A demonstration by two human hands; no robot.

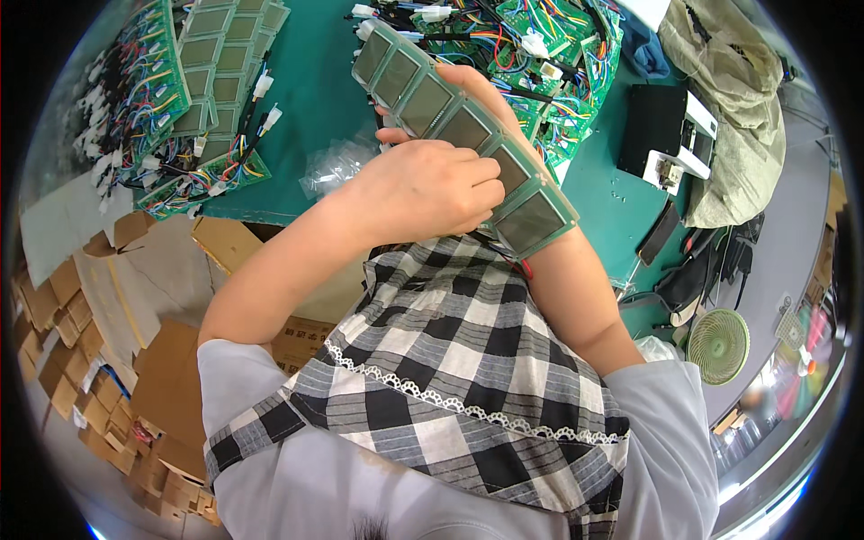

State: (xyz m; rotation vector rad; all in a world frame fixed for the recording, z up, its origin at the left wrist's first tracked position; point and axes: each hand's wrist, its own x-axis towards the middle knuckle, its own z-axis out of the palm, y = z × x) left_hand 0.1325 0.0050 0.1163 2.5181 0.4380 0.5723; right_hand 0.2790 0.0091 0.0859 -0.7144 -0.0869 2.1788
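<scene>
At frame centre, the left hand (427, 189) pinches the strip of display panels (463, 130); the right hand (477, 90) cups it from beneath, above the green table (315, 108). The strip looks light, stiff and fragile: best held by its edges.

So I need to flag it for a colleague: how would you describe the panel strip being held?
Start at the green table. Above its near edge, both hands hold a long strip of grey display panels, the left hand pinching its edge. Unlike the strips lying at the far left, it is lifted.
</scene>
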